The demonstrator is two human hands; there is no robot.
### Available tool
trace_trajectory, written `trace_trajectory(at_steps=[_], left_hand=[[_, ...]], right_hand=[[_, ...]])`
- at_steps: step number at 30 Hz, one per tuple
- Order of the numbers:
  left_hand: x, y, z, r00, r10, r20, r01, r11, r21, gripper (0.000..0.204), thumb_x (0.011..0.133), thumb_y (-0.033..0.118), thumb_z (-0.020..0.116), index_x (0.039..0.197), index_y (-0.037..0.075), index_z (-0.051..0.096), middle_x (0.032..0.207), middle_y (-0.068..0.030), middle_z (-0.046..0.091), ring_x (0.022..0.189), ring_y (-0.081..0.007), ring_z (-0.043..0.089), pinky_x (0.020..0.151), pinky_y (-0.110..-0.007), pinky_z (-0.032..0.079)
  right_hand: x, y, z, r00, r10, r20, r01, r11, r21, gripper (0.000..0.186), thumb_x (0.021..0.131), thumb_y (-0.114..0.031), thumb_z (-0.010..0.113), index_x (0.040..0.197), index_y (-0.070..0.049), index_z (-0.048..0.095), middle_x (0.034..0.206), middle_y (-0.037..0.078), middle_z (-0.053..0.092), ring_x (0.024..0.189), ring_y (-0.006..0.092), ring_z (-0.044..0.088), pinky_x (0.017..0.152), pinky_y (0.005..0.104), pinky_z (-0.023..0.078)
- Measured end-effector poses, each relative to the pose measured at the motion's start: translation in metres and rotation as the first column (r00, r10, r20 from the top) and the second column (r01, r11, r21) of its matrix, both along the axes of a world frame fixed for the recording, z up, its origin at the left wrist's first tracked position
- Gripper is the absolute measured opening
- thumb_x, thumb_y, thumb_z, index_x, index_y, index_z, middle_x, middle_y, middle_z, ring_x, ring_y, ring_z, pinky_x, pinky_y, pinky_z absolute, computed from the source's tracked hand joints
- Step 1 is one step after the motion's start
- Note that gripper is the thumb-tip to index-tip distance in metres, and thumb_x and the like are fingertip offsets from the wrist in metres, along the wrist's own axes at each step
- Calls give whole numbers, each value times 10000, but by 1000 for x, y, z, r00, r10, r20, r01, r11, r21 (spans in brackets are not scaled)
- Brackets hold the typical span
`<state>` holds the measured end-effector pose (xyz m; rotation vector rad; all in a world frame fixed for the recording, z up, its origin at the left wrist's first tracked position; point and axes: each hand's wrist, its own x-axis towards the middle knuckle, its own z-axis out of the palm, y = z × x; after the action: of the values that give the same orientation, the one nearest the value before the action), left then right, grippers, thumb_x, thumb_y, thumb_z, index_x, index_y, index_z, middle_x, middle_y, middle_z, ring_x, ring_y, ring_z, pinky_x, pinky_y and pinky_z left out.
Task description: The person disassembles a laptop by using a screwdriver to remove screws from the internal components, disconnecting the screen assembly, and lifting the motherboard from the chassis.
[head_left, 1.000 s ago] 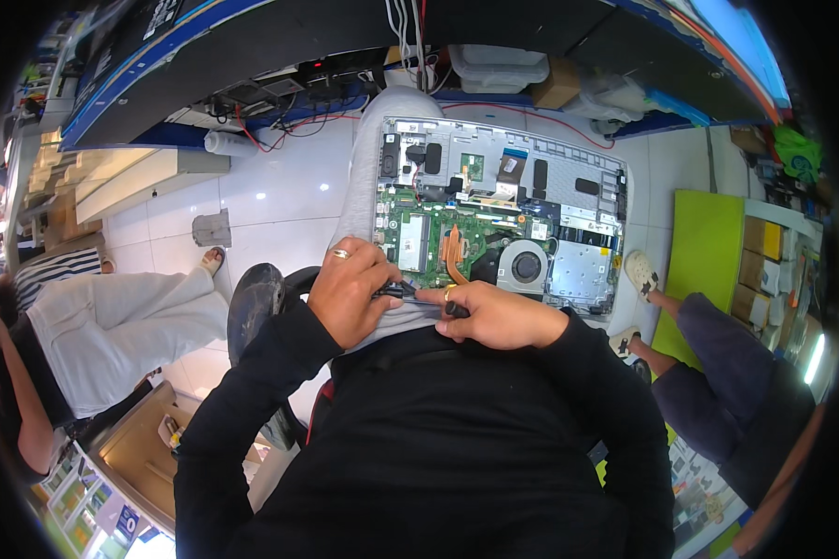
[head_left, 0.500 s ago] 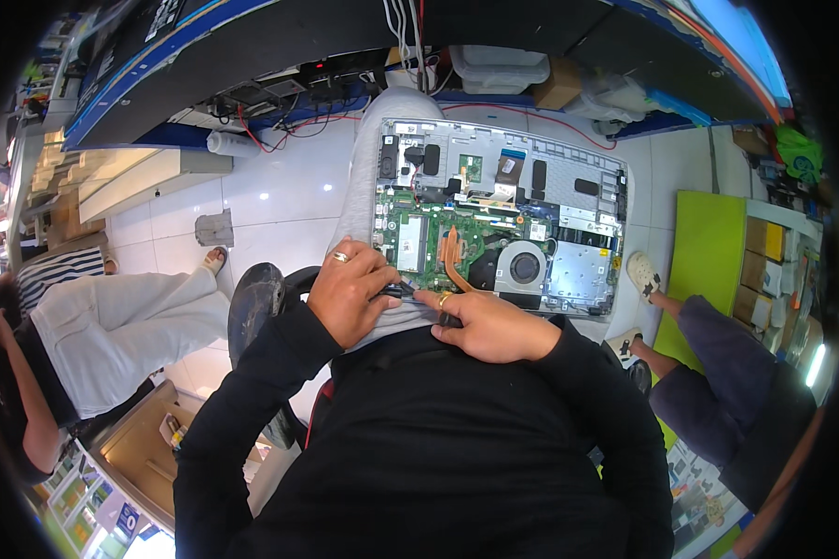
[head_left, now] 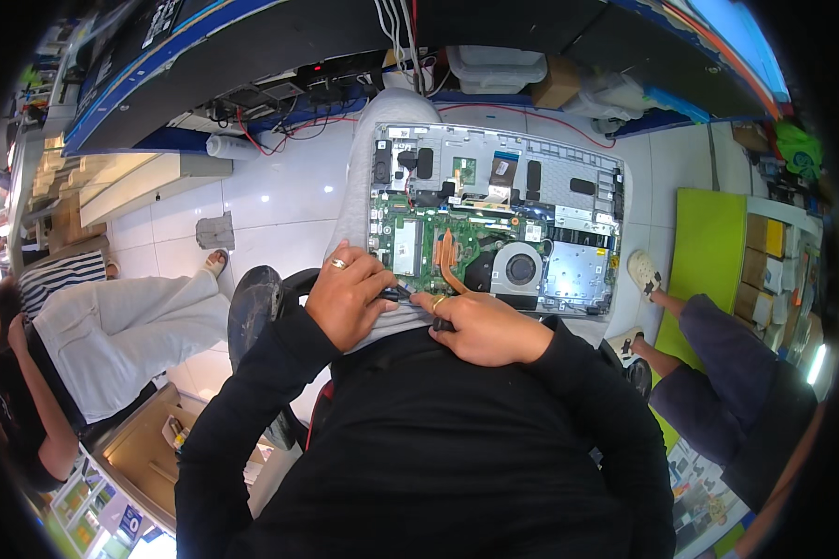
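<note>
An opened laptop (head_left: 569,214) lies across my lap with its insides bare: a green circuit board (head_left: 475,252), a copper heat pipe (head_left: 449,261), a round fan (head_left: 517,268) and a metal plate at the right. At its near left edge my left hand (head_left: 350,293) has its fingers closed on a small black part (head_left: 396,293). Close beside it, my right hand (head_left: 489,326) is closed round a black-handled tool (head_left: 443,324), whose tip comes near that part. My fingers hide most of the tool, so its exact kind does not show.
A dark desk (head_left: 280,84) with cables and a clear plastic bin (head_left: 499,70) under it stands ahead. People sit on both sides, one in white trousers (head_left: 130,326). At the left is an open drawer (head_left: 149,438); a green panel (head_left: 704,252) stands at the right.
The laptop has shifted very slightly left in view. Both hands keep nearly the same place and hold. The person at the left has moved an arm.
</note>
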<state>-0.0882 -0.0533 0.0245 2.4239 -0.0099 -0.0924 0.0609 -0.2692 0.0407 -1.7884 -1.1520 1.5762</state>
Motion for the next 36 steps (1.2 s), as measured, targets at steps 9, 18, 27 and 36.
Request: trace_trajectory(at_steps=[9,18,27,36], left_hand=[[-6,-1,0,998,-1,56,1,1000,1,296,762,92,870,1007,47,711,1026,-97,630,1090,-343,590,1062,-521,444],[2,-4,9,999,44,-13,-45,998,-49,313,750,75,864,1013,58,696,1048,-117,609,1106,-357,571,1032,-504,443],[-7,-8,14,996,47,-79,-51,997,-51,238,773,38,820,979,110,723,1084,-101,591,1191,-378,544,1162,-626,333],[-18,-10,28,984,173,48,-174,985,16,366,740,11,840,1027,12,614,1107,-191,614,1164,-435,600,1078,-565,443]], right_hand=[[-8,-2,0,993,-40,109,28,994,109,488,939,-127,687,1410,-21,611,972,264,736,935,451,719,840,514,561],[-1,-5,-13,994,-98,-55,103,991,91,434,1011,-182,673,1429,-75,619,992,253,739,947,432,716,866,479,546],[0,-21,16,968,-241,72,226,959,173,357,979,-132,677,1317,-21,651,1122,244,726,1001,441,700,869,499,549],[36,-129,56,659,-387,645,440,894,87,224,872,-100,781,1068,-31,699,963,129,662,830,380,704,706,471,546]])
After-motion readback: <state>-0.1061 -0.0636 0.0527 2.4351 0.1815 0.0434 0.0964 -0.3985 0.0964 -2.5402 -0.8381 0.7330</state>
